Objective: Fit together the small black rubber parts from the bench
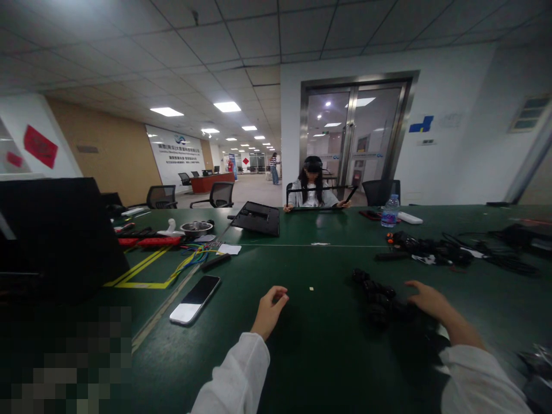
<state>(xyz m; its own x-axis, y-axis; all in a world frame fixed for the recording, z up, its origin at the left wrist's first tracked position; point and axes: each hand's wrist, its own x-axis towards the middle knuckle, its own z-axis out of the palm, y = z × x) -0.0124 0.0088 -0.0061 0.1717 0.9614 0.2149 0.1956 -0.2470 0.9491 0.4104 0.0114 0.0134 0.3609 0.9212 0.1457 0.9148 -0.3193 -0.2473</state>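
My left hand (271, 310) is over the middle of the green table (328, 356), its fingers loosely curved and nothing visible between thumb and fingertips. A small pale square scrap (311, 288) lies just right of it. My right hand (431, 302) reaches in from the right with its index finger stretched out to the left and appears to hold nothing. Beside its fingertips lies a clump of black parts (377, 302), too dark to name. Whether the hand touches this clump I cannot tell.
A smartphone (196, 300) lies to the left, near yellow and blue wires (190, 261) and a metal bowl (197, 228). Opposite, a person (311, 190) holds a black frame (321, 208). A black panel (256, 218), a water bottle (390, 211) and tangled black cables (495, 259) lie around.
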